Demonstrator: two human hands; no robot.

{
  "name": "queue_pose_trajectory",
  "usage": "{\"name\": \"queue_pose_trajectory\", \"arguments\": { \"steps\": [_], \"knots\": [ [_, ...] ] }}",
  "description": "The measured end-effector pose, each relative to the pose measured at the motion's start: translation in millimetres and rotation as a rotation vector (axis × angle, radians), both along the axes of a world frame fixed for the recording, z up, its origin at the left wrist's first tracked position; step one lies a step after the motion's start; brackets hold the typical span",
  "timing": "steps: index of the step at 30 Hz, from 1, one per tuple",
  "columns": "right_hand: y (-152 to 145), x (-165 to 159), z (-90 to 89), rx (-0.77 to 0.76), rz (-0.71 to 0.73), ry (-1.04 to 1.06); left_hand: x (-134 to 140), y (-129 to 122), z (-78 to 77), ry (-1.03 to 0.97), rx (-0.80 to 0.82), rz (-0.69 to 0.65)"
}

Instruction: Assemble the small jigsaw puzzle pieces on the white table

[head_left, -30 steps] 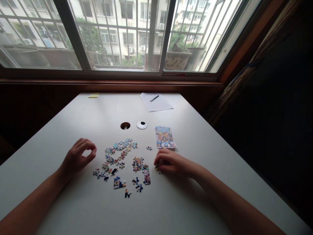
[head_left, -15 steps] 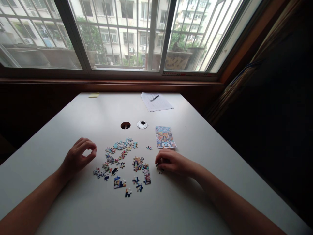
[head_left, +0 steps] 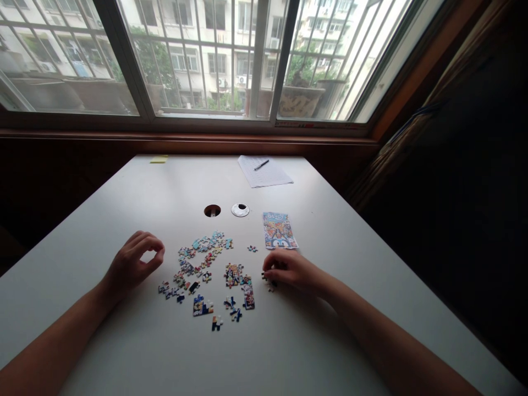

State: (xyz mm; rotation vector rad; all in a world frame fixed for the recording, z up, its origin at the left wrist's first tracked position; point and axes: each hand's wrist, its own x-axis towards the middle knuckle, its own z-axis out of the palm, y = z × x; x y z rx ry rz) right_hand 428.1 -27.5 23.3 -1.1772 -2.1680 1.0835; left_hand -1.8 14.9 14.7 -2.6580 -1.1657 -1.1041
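Observation:
My left hand (head_left: pixel 134 258) rests left of the puzzle pieces, its thumb and forefinger curled into a ring with nothing visible between them. Lower down on the right, my right hand (head_left: pixel 291 268) has its fingertips pinched on a small dark puzzle piece (head_left: pixel 264 275), mostly covered by the fingers. Another loose piece (head_left: pixel 271 286) lies just below those fingertips. Left of this hand is a joined section of puzzle (head_left: pixel 248 296), with smaller joined bits around it. A loose heap of pieces (head_left: pixel 192 268) spreads between both hands. The colourful picture sheet (head_left: pixel 278 228) lies beyond my right hand.
Farther back on the white table (head_left: pixel 144 352) are a cable hole (head_left: pixel 212 211) and its round cover (head_left: pixel 240 209). Paper sheets (head_left: pixel 272 177) carry a pen (head_left: pixel 261 165). A yellow note (head_left: pixel 159 159) sits at the far edge, below a barred window.
My right fingertips have shifted very slightly, showing more of the dark piece at them. My left hand keeps its pose, and the other pieces lie as before.

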Motion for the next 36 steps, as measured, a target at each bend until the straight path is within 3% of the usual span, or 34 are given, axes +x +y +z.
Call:
{"name": "queue_pose_trajectory", "arguments": {
  "steps": [5,13,21,30,36],
  "knots": [
    [-2,-10,5.4,-0.06,-0.124,0.007,0,0,-0.4,0.003,0.001,-0.02],
    [-10,-31,16.4,0.008,-0.051,0.019,3,-3,-0.4,0.014,-0.033,-0.034],
    [-16,-62,23.2,0.039,-0.109,-0.053,11,-13,2.6,0.109,-0.011,-0.137],
    [-29,-76,15.5,0.072,-0.168,-0.064,69,-67,28.4,0.337,-0.062,-0.377],
    [-37,-65,19.7,0.109,-0.172,-0.093,96,-83,23.0,0.409,-0.034,-0.426]
  ]
}}
